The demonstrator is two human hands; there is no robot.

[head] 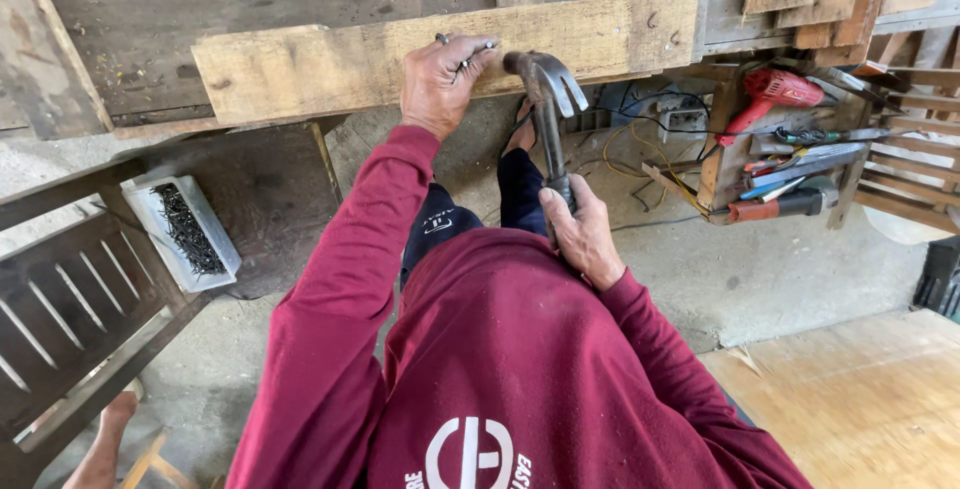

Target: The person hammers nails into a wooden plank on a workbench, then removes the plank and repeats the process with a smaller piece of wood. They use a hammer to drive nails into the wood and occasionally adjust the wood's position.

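Up top, left hand (440, 84) pins nail (478, 50) at plank (330, 64) edge; right hand (580, 234) grips hammer (547, 99).

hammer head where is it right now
In the head view the hammer head sits top centre, just right of the left hand pressed on the wooden plank; the right hand grips its handle below.

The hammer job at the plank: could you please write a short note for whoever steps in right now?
Left hand: pressed on the pale plank, pinching a nail against its face, with spare nails between the fingers.
Right hand: gripping the claw hammer by its handle, head raised just beside the nail.
Supplies: white tray of nails on the floor to the left; a red drill and other tools in the rack to the right.
Done: plank lies across the darker boards.
Left: the pinched nail is not yet driven in.
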